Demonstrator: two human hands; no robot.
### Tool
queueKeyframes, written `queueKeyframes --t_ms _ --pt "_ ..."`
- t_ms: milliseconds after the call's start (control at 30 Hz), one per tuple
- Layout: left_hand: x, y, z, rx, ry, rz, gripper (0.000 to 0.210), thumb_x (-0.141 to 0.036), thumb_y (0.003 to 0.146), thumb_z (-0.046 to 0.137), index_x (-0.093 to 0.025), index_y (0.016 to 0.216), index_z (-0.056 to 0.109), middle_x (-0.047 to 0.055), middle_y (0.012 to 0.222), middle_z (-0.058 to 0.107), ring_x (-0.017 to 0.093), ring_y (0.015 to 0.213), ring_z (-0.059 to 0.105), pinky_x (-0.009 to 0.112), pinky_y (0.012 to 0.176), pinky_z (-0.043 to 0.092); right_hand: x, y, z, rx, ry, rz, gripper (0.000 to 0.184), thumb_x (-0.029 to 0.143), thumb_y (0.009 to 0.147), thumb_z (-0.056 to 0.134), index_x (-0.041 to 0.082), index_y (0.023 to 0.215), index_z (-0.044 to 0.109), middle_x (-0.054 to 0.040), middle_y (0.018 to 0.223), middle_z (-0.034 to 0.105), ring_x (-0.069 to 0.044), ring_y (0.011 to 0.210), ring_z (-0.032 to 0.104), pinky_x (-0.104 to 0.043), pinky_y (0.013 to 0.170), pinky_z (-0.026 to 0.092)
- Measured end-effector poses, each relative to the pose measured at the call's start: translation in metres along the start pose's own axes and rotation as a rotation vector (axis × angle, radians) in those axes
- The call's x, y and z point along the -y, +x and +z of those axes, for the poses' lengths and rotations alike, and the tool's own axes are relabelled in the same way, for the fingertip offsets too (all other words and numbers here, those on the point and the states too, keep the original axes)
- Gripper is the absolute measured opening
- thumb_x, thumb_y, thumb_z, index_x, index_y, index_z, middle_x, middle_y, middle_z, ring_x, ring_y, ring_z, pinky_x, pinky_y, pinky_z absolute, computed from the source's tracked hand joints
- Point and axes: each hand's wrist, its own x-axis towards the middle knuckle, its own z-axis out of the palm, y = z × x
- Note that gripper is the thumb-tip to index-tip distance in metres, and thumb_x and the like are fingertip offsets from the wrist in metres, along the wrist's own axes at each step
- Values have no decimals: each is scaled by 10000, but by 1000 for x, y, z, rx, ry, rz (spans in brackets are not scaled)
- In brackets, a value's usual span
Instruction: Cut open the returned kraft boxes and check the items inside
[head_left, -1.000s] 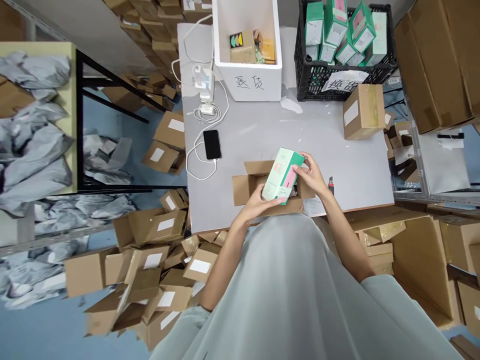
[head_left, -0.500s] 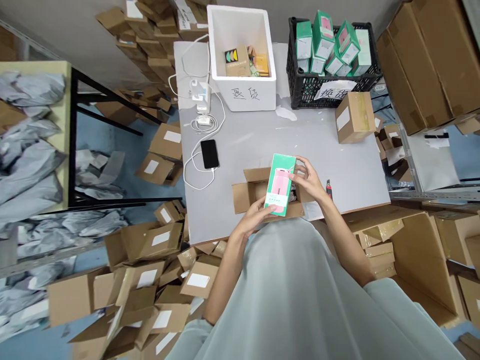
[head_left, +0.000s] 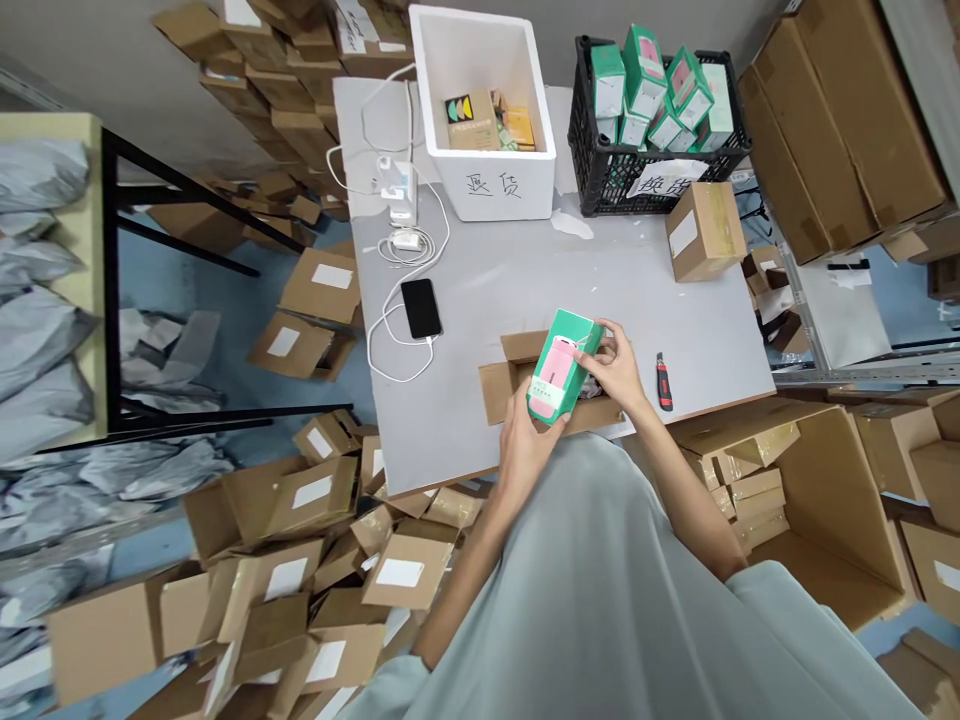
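Both hands hold a green product box [head_left: 579, 372] with a pink item pictured on its front, tilted above an open cardboard carton [head_left: 498, 392]. My left hand [head_left: 523, 438] grips its lower end. The fingers of my right hand [head_left: 613, 366] are closed on its upper right edge. The carton's flaps are spread, and the product box hides most of its inside. To the right of my right hand a red and black box cutter [head_left: 664, 382] lies on the grey table [head_left: 465, 430].
Farther back stand a white foam bin [head_left: 491, 190], a black crate [head_left: 585, 180] of green boxes and a closed carton [head_left: 705, 235]. A phone [head_left: 421, 308] with a white cable lies left. Opened cartons [head_left: 315, 580] pile up on the floor; a large carton [head_left: 847, 500] stands right.
The green box has turned clockwise and tipped, now showing a side face. My left hand has shifted right and wraps its lower end. The box cutter is more exposed.
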Motion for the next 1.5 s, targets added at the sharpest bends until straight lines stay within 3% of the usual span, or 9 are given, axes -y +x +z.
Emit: queueKeyframes --t_ms 133,333,600,700,833,1067,1167,1367,1500 --pt "11 2 -21 21 -80 -20 923 -414 783 968 -280 1597 555 153 1568 641 363 1397 659 472 1076 618 -2 -15 14 18 17 -8 894 707 820 923 337 1545 554 -121 1399 700 -300 1154 766 -438 966 692" --pt "31 15 -56 370 -569 -235 980 -545 761 1002 -286 1582 531 123 1392 760 318 1283 756 457 1067 636 -9 -32 14 19 124 46 1024 731 874 881 381 1708 401 -137 1487 697 -301 1232 777 -521 1152 629" --pt "32 18 -55 571 -572 -260 949 -512 779 1004 -297 1580 543 129 1404 759 339 1298 750 475 1036 655 -17 -55 15 50 168 29 1112 712 887 877 394 1784 300 -113 1432 743 -302 1236 771 -513 1119 648" --pt "29 14 -48 544 -477 -177 866 -545 822 962 -277 1543 565 151 1492 718 350 1377 708 506 1105 625 -19 -56 11 18 153 40 1129 705 879 884 378 1792 306 -123 1416 750 -305 1184 786 -503 1071 670" --pt "19 5 -34 386 -281 -54 781 -556 816 945 -285 1462 599 150 1632 614 364 1504 608 482 1081 628 -22 -55 4 -15 126 72 1182 671 852 913 375 1808 283 -132 1427 726 -287 1105 798 -456 967 708" --pt "-10 -15 0 67 85 69 832 -415 773 987 -269 1490 591 142 1512 665 372 1409 652 535 1191 528 -23 -48 5 -10 162 80 1249 698 823 917 385 1824 239 -138 1451 687 -261 1068 789 -436 940 726" --pt "-15 -16 12 -10 74 35 765 -389 786 976 -272 1466 648 139 1480 689 373 1381 667 524 1181 539 -21 -45 -4 9 165 96 1322 712 776 954 391 1828 220 -144 1492 665 -279 1094 790 -448 937 729" --pt "-9 -11 15 143 -414 -210 861 -480 698 1029 -203 1449 712 165 1480 742 389 1385 700 530 1126 611 -17 -33 -54 133 163 109 1272 750 835 898 387 1835 200 -150 1540 672 -324 1329 735 -532 1154 640" --pt "-10 -20 24 202 -500 -307 908 -472 693 1049 -221 1498 711 180 1540 717 430 1468 650 568 1136 618 -14 -21 -75 240 255 90 1184 695 862 908 381 1812 276 -130 1526 705 -331 1434 678 -546 1221 587"
